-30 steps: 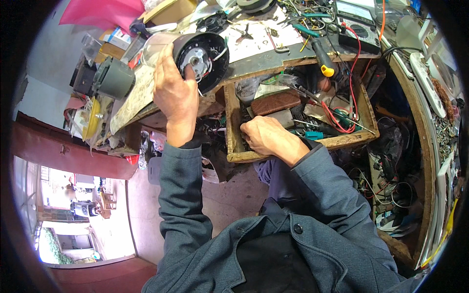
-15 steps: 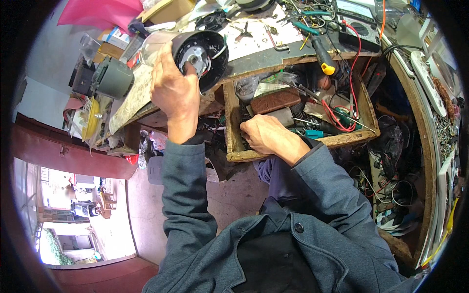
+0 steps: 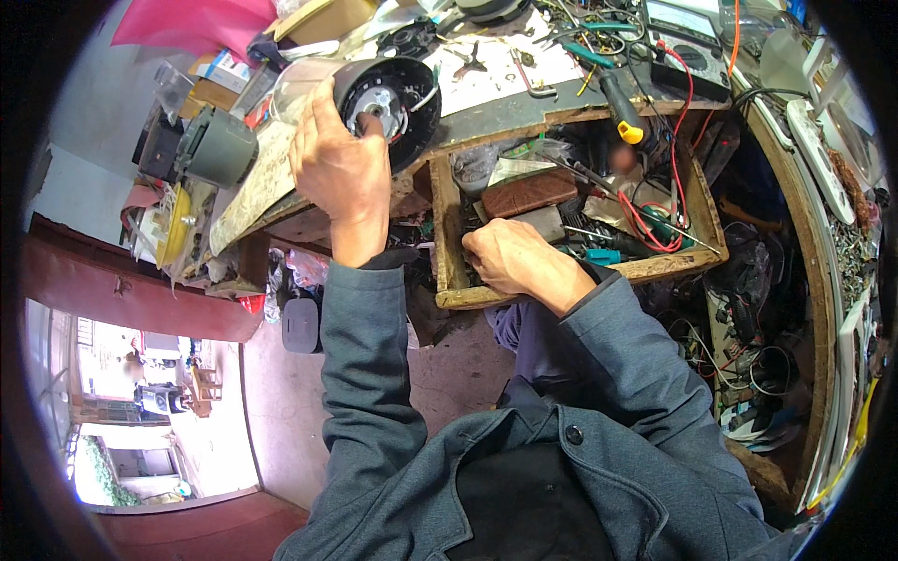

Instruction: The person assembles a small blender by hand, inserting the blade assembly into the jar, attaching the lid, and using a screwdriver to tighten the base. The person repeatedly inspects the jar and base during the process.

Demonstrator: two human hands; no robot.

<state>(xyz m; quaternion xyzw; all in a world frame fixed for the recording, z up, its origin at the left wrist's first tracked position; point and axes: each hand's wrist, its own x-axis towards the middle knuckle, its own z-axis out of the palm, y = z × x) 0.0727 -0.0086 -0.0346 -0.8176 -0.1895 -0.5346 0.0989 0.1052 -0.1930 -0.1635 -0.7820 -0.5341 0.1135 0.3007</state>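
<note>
At the bench's front edge my left hand [image 3: 344, 182] grips a black round appliance housing [image 3: 423, 126], tipped so its open end shows. The thumb reaches inside, beside a silvery metal disc [image 3: 376, 110] with a central hub; the other fingers lie along the outer wall. My right hand [image 3: 519, 260] is down in the open wooden drawer [image 3: 580, 281], at its near left part. Its fingers are curled together, and whatever they may hold is hidden beneath them. A reddish-brown block [image 3: 529, 193], a grey block [image 3: 541, 224] and a screwdriver [image 3: 603, 254] with a teal handle lie close by.
A multimeter [image 3: 687, 56] with red and black leads stands at the back right, its red lead looping into the drawer. A yellow-tipped screwdriver [image 3: 625, 117] overhangs the bench edge. A grey-green housing [image 3: 217, 148] sits at the left. Scrap parts crowd the right side.
My left forearm has shifted slightly right, and its thumb sits a little differently inside the housing. The right hand stays in nearly the same place in the drawer.
</note>
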